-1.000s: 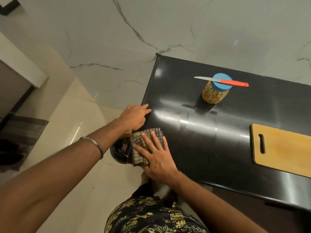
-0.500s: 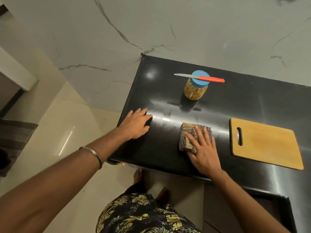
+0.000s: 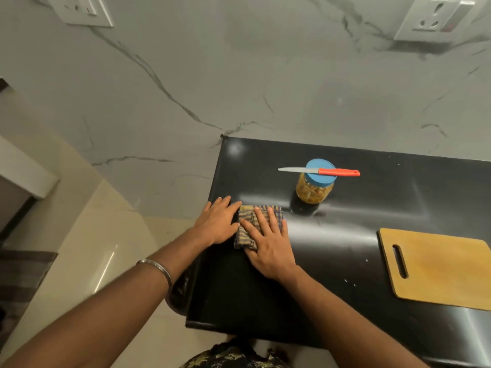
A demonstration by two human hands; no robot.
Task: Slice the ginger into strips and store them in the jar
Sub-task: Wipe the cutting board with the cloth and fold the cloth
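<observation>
- The right hand (image 3: 268,245) lies flat with straight, spread fingers on a folded striped cloth (image 3: 248,229), pressing it onto the black surface (image 3: 345,235); it grasps nothing.
- The left hand (image 3: 218,224) rests flat and released on the surface near its left edge, its fingertips just beside the cloth's left side. A metal bangle (image 3: 156,269) circles the left forearm.
- The jar (image 3: 314,188) stands upright behind the cloth, toward the wall, with a blue lid (image 3: 320,172) on it. Through its clear wall, yellowish strips show inside.
- A knife (image 3: 318,171) with a red handle lies across the lid, blade pointing left, handle sticking out to the right.
- A wooden cutting board (image 3: 438,272) with a slot handle lies flat at the right, well apart from the hands.
- 2 white wall sockets (image 3: 79,9) sit on the marble wall (image 3: 239,75) above.
- No brand, label or writing can be read on anything.
</observation>
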